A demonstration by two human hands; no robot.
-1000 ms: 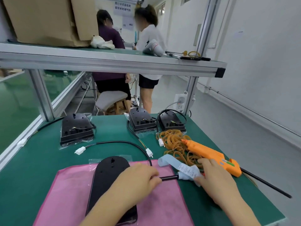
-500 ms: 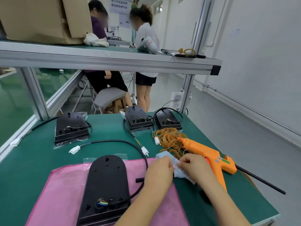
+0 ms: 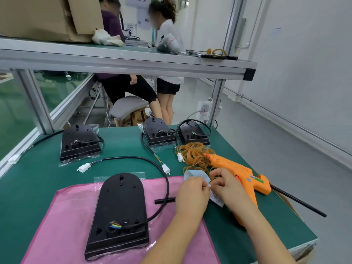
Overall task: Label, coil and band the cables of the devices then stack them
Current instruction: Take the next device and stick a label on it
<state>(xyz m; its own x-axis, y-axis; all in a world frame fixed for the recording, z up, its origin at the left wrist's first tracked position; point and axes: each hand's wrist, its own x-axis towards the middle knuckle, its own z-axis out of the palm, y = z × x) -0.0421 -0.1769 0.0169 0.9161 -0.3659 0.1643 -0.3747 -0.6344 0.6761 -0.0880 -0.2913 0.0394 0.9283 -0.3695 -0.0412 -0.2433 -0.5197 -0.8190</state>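
both hands, left hand and right hand, pinch the label strip right of the near device on the pink mat.

- I see the nearest device, black and flat, lying back-up on the pink mat.
- Its black cable arcs uncoiled to a white plug.
- The white label strip is pinched between the left hand and the right hand.
- Three far devices have loose cables.
- Tan rubber bands are heaped far right.
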